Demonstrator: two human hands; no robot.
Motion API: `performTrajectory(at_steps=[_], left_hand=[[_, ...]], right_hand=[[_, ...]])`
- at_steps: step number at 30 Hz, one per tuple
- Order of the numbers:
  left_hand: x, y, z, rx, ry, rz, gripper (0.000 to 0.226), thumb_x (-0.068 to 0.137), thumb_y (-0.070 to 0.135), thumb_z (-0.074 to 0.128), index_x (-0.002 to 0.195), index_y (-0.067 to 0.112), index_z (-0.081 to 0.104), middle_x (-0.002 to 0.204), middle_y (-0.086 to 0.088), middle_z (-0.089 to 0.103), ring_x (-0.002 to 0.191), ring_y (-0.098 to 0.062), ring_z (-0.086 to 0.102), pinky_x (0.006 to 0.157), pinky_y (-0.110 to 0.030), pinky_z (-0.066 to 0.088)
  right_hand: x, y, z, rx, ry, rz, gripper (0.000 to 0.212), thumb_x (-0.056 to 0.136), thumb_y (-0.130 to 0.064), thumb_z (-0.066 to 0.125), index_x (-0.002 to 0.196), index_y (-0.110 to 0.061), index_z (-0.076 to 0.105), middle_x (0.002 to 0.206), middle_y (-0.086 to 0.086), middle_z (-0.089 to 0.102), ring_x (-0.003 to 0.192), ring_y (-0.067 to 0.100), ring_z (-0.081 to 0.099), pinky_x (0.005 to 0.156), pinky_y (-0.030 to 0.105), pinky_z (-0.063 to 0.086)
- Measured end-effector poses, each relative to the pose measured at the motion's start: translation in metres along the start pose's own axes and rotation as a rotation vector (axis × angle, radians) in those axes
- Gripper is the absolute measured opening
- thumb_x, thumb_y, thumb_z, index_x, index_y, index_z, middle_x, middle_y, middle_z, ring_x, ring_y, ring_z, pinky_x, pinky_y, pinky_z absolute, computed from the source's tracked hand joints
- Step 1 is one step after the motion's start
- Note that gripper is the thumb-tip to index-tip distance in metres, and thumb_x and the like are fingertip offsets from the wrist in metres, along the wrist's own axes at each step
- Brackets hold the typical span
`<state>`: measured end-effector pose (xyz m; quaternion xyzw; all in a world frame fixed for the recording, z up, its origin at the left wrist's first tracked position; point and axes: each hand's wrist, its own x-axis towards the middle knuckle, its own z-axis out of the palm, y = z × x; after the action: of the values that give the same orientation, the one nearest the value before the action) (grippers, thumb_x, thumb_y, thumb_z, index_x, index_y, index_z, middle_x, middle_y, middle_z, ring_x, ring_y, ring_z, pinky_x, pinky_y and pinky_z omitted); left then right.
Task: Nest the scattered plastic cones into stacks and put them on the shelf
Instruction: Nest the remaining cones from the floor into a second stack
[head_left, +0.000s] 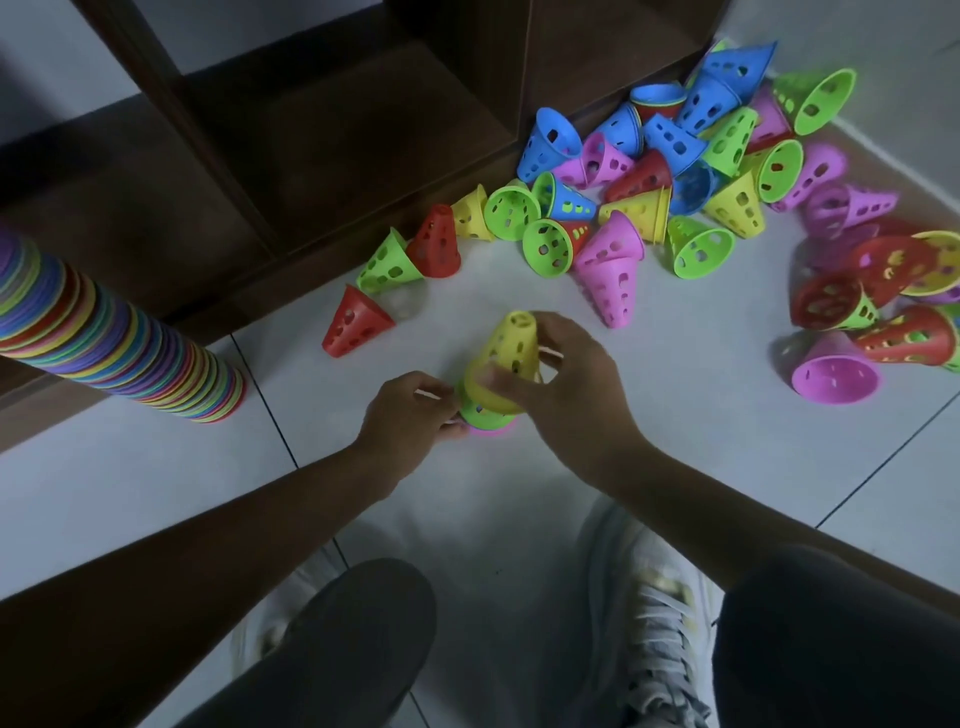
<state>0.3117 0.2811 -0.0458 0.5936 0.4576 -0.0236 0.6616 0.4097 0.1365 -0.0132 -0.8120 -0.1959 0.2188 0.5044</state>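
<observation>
- The right hand (563, 382) is gripping a yellow cone (508, 358) with curled fingers and thumb, and is holding it tilted over a short stack (485, 415) standing on the floor (675, 415).
- The left hand (410, 415) is pinching the base of that stack, where a green cone (480, 410) is sitting on a pink one (491, 428); its fingertips are closing on the rims, so neither hand is free.
- Judging from the tilt, the yellow cone is likely going on crooked: if it is pushed down at that angle it may be jamming on the green cone's tip or tipping the small stack over.
- The left-hand pinch looks light, so a firm downward press could be sliding the stack across the smooth tile.
- A tall stack of nested cones (119, 338) is standing to the left, just beside the dark wooden shelf (311, 130), and it appears to be leaning; a knock from the left arm could be toppling it.
- The loose cones (649, 182) are lying in a heap against the shelf's foot and spreading to the right, well apart from the hands, with a red cone (356, 325) lying nearest.
- By the look of it most of the job is still waiting: nothing is showing on the shelf yet.
</observation>
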Motion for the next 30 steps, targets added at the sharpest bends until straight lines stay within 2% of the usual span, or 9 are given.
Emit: performTrajectory(at_steps=[2, 6, 10, 13, 17, 21, 24, 27, 30], left_hand=[[-0.001, -0.004, -0.006, 0.112, 0.024, 0.066, 0.008, 0.089, 0.005, 0.072, 0.093, 0.001, 0.066, 0.089, -0.020, 0.074, 0.078, -0.031, 0.076, 0.090, -0.052, 0.059], [-0.002, -0.008, -0.022, 0.385, 0.095, 0.295, 0.002, 0.091, 0.010, 0.069, 0.091, 0.010, 0.067, 0.086, -0.009, 0.071, 0.072, -0.019, 0.073, 0.077, -0.042, 0.063], [0.006, 0.001, -0.039, 0.690, 0.163, 0.698, 0.020, 0.092, 0.012, 0.068, 0.110, 0.021, 0.062, 0.098, 0.006, 0.067, 0.093, -0.006, 0.061, 0.081, -0.025, 0.051], [0.023, 0.014, -0.050, 0.856, 0.247, 0.867, 0.038, 0.087, 0.014, 0.074, 0.122, 0.018, 0.060, 0.121, -0.001, 0.059, 0.114, -0.015, 0.050, 0.095, -0.031, 0.040], [0.049, 0.028, -0.064, 1.059, 0.320, 0.775, 0.069, 0.080, 0.027, 0.082, 0.139, 0.024, 0.046, 0.147, -0.011, 0.039, 0.129, -0.034, 0.040, 0.101, -0.052, 0.044], [0.074, 0.034, -0.074, 1.057, 0.265, 0.636, 0.093, 0.079, 0.031, 0.083, 0.154, 0.027, 0.028, 0.159, -0.011, 0.019, 0.140, -0.040, 0.028, 0.104, -0.058, 0.044], [0.088, 0.034, -0.075, 1.016, 0.240, 0.598, 0.099, 0.078, 0.029, 0.084, 0.156, 0.030, 0.022, 0.160, -0.010, 0.016, 0.142, -0.042, 0.026, 0.103, -0.057, 0.045], [0.099, 0.035, -0.073, 1.004, 0.200, 0.612, 0.105, 0.078, 0.024, 0.085, 0.158, 0.033, 0.018, 0.161, -0.012, 0.013, 0.143, -0.043, 0.025, 0.103, -0.056, 0.046], [0.108, 0.038, -0.069, 0.928, 0.173, 0.640, 0.106, 0.079, 0.016, 0.083, 0.159, 0.033, 0.015, 0.160, -0.012, 0.014, 0.143, -0.039, 0.028, 0.103, -0.048, 0.046]], right_hand=[[0.002, 0.003, 0.004, -0.044, -0.018, 0.010, 0.055, 0.076, -0.036, 0.085, 0.124, -0.026, 0.060, 0.119, -0.010, 0.063, 0.110, 0.014, 0.058, 0.097, 0.039, 0.053], [0.006, 0.009, 0.007, -0.113, -0.065, -0.006, 0.048, 0.074, -0.032, 0.085, 0.117, -0.029, 0.064, 0.111, -0.011, 0.066, 0.105, 0.012, 0.058, 0.092, 0.035, 0.052], [0.008, 0.015, 0.011, -0.175, -0.143, -0.026, 0.046, 0.074, -0.033, 0.085, 0.115, -0.030, 0.065, 0.109, -0.010, 0.067, 0.102, 0.012, 0.059, 0.087, 0.033, 0.053], [0.010, 0.020, 0.013, -0.198, -0.165, -0.040, 0.045, 0.073, -0.031, 0.084, 0.114, -0.030, 0.066, 0.106, -0.010, 0.068, 0.099, 0.013, 0.061, 0.087, 0.036, 0.054], [0.015, 0.033, 0.015, -0.205, -0.188, -0.057, 0.045, 0.069, -0.034, 0.084, 0.110, -0.030, 0.066, 0.105, -0.014, 0.067, 0.100, 0.010, 0.061, 0.088, 0.038, 0.052], [0.024, 0.038, 0.013, -0.167, -0.186, -0.046, 0.053, 0.066, -0.060, 0.074, 0.110, -0.032, 0.066, 0.108, -0.017, 0.067, 0.104, 0.005, 0.059, 0.090, 0.034, 0.052], [0.038, 0.036, 0.001, -0.154, -0.151, -0.092, 0.057, 0.078, -0.072, 0.057, 0.116, -0.030, 0.065, 0.114, -0.017, 0.065, 0.112, 0.004, 0.057, 0.092, 0.034, 0.051], [0.058, 0.039, -0.019, -0.273, -0.052, -0.197, 0.058, 0.091, -0.067, 0.047, 0.122, -0.022, 0.063, 0.121, -0.009, 0.064, 0.118, 0.010, 0.055, 0.097, 0.036, 0.049], [0.081, 0.045, -0.039, -0.435, 0.139, -0.276, 0.045, 0.095, -0.047, 0.058, 0.125, -0.013, 0.060, 0.125, 0.005, 0.061, 0.120, 0.021, 0.049, 0.100, 0.034, 0.041]])
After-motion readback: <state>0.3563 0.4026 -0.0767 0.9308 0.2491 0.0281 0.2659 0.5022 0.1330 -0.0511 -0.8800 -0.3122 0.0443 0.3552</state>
